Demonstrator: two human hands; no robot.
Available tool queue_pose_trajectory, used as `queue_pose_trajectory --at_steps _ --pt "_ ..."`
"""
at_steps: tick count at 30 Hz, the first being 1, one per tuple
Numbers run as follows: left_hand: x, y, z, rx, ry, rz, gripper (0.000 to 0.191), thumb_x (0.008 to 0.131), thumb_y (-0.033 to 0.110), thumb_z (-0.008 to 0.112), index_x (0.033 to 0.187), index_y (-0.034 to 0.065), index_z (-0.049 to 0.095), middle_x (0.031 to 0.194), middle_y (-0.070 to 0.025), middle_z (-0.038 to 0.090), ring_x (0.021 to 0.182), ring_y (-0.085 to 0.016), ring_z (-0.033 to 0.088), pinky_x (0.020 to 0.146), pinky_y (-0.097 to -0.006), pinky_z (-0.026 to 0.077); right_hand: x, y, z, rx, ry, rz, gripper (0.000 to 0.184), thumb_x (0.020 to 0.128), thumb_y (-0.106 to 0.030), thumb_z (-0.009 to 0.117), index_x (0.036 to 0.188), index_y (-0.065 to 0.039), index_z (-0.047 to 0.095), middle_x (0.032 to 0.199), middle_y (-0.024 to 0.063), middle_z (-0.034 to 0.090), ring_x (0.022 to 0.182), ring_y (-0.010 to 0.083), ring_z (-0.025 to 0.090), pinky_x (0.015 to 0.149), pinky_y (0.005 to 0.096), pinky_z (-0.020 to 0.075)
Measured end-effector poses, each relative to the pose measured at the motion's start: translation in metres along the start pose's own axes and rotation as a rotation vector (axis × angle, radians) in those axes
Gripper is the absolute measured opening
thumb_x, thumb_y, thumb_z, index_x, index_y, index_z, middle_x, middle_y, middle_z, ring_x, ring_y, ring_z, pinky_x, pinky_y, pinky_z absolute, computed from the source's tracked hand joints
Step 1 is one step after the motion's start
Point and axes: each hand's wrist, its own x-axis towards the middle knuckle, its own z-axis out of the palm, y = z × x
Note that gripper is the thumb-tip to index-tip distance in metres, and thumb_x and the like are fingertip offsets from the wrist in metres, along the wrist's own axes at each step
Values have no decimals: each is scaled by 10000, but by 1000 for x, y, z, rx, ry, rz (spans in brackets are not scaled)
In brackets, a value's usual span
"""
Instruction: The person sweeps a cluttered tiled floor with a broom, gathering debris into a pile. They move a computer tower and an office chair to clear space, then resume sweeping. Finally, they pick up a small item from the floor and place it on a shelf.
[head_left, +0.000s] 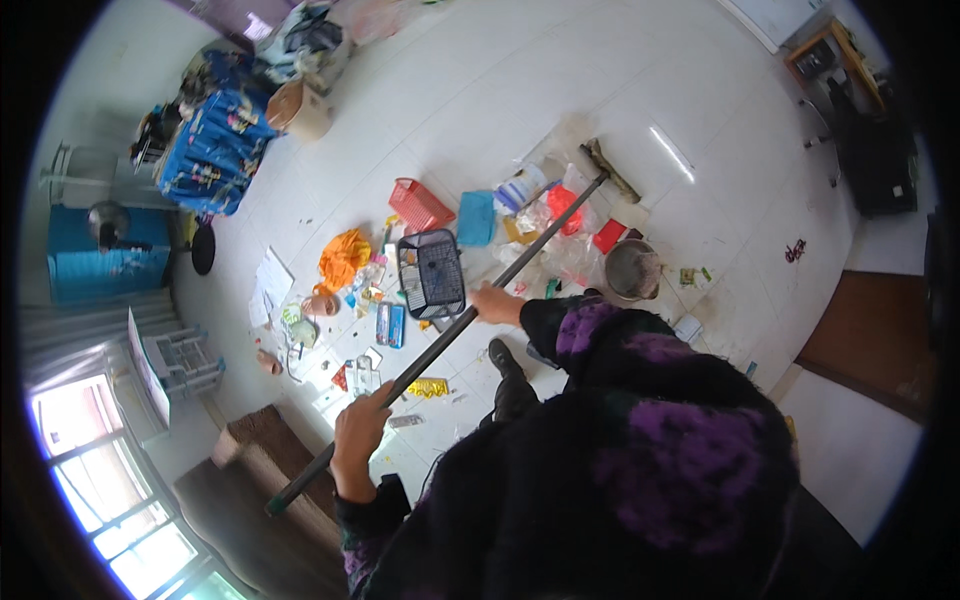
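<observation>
A long dark pole (425, 360) runs diagonally across the view, with a broom-like head (611, 171) resting on the tiled floor at its far end. My left hand (360, 431) grips the pole near its lower end, and my right hand (495, 303) is closed round its middle. Beside my right hand lies a dark plastic basket (432, 274). Clear plastic bags (574, 257), a red plastic bag (564, 209), a teal flat item (476, 217) and a red basket (421, 205) lie in the litter near the pole. An orange cloth or bag (343, 259) is further left.
A round bucket or pot (632, 270) stands right of the litter. A lidded beige bin (300, 112) and a blue patterned cloth cover (217, 154) are at upper left. A brown sofa (262, 480) is at lower left, a black office chair (874, 157) at upper right.
</observation>
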Motion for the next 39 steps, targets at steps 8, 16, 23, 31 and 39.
queue_pose_trajectory --at_steps 8,16,23,31,39 --pt "-181 -132 -6 -140 164 -279 403 714 159 610 1112 212 583 880 -104 612 849 -304 577 733 -392 444 20 -211 106 103 -241 -275 388 671 -264 714 868 -2 507 802 221 575 819 390 548 678 463 469" --pt "-269 -141 -17 -138 418 -326 292 643 127 651 933 98 663 874 -122 637 814 -292 599 742 -365 459 13 -271 139 181 -353 -513 277 675 -276 678 783 -56 548 810 141 581 787 318 575 676 427 454" --pt "-227 -156 34 -355 199 -315 351 654 183 682 1003 153 652 907 -112 637 826 -284 604 746 -349 462 -14 -204 103 57 -239 -363 329 664 -309 692 847 -77 548 826 146 570 796 333 575 686 431 458" --pt "-60 -11 94 -273 221 127 362 749 205 616 1106 160 577 851 -149 616 794 -336 582 695 -416 455 -70 6 31 -86 50 14 144 718 -86 563 820 14 548 837 230 568 821 378 574 704 438 464" --pt "-17 72 107 -160 90 239 418 753 139 585 1165 103 525 816 -199 584 794 -372 563 698 -440 438 -120 50 20 -105 206 435 242 769 -157 516 986 -54 549 1116 254 441 934 461 503 778 520 438"
